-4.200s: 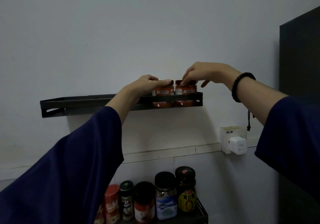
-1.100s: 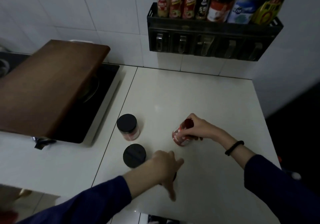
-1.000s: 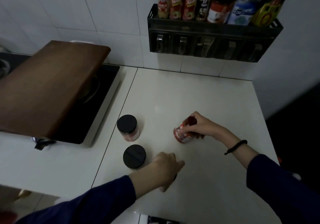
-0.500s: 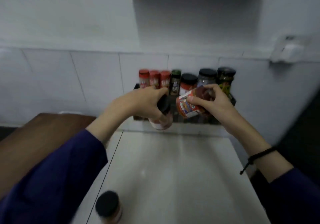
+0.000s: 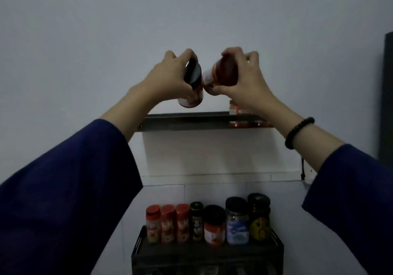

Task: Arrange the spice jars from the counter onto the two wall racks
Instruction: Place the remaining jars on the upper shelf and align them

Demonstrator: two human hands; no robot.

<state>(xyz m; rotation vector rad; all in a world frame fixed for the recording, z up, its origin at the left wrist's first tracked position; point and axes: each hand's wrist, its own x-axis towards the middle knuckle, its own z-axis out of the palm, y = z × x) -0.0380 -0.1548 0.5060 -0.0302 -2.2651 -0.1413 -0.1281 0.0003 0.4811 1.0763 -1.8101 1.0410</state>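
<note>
Both arms are raised in front of the wall, above the upper black rack (image 5: 187,120). My left hand (image 5: 168,77) grips a black-lidded jar (image 5: 192,75), tilted, with reddish contents. My right hand (image 5: 244,77) grips a red-lidded jar (image 5: 221,73) with a red and white label, also tilted. The two jars almost touch each other. At the right end of the upper rack stand red jars (image 5: 238,110), partly hidden by my right wrist. The lower black rack (image 5: 204,251) holds several spice bottles and jars in a row.
The upper rack's left and middle stretch shows no jars. A dark panel (image 5: 387,96) runs down the right edge of the view. A white tile band crosses the wall between the racks. My blue sleeves cover both lower corners.
Both hands have risen with their jars from in front of the lower rack to above the upper rack. The view has tilted up, so the counter is out of sight.
</note>
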